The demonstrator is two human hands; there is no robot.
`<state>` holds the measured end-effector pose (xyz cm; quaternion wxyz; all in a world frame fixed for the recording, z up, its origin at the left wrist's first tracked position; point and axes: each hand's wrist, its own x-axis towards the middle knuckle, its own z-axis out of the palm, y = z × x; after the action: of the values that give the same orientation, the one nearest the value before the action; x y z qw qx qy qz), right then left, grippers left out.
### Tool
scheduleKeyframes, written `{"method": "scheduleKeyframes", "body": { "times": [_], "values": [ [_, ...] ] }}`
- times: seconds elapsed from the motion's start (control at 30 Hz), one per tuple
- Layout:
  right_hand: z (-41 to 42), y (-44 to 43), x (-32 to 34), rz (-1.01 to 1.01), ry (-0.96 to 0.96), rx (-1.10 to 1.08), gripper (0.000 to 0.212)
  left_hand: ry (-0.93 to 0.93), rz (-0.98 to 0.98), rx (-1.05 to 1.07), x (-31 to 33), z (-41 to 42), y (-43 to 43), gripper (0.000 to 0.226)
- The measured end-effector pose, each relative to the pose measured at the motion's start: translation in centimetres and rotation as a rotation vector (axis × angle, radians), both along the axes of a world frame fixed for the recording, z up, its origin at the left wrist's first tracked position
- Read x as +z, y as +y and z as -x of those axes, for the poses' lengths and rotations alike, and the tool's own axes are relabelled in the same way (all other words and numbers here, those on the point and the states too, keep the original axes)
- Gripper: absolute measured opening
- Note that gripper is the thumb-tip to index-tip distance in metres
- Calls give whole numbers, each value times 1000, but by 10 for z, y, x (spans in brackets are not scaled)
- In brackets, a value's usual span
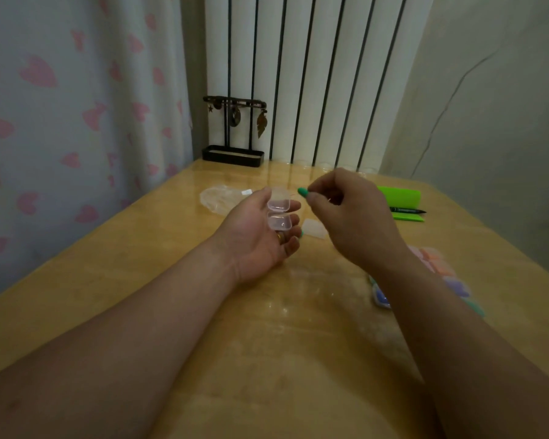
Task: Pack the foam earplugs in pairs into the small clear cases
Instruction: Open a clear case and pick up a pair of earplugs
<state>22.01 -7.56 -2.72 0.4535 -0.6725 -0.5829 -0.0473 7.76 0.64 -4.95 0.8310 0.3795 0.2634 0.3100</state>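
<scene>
Your left hand [260,229] lies palm-up above the bench [171,280], fingers nearly flat, cradling the open clear case [279,213] like a tray, while your right hand [346,210] pinches a green earplug [302,191] at its 2 o'clock, likely for loading.
</scene>
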Motion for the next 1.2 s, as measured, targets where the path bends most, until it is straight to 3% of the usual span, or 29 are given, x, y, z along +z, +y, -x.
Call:
{"method": "scheduleKeyframes", "body": {
  "times": [0.17, 0.47, 0.6, 0.77, 1.03, 1.2],
  "values": [
    [13, 2, -11, 132, -174, 66, 6, -60, 27, -48, -3, 3, -1, 56],
    [13, 4, -15, 152, -213, 79, 7, -68, -2, -63, -4, 3, 2, 59],
    [10, 5, -13, 105, -141, 84, 12, -77, -8, -51, -3, 3, 3, 60],
    [-15, 12, -14, 33, 53, -112, 17, -78, -4, 181, 1, 2, 13, 54],
    [-6, 32, -35, 522, -381, -151, 44, -106, -7, 247, -3, 3, 19, 53],
    [-3, 36, -34, 580, -433, -149, 30, -96, -10, 244, -2, 2, 21, 53]
  ]
}}
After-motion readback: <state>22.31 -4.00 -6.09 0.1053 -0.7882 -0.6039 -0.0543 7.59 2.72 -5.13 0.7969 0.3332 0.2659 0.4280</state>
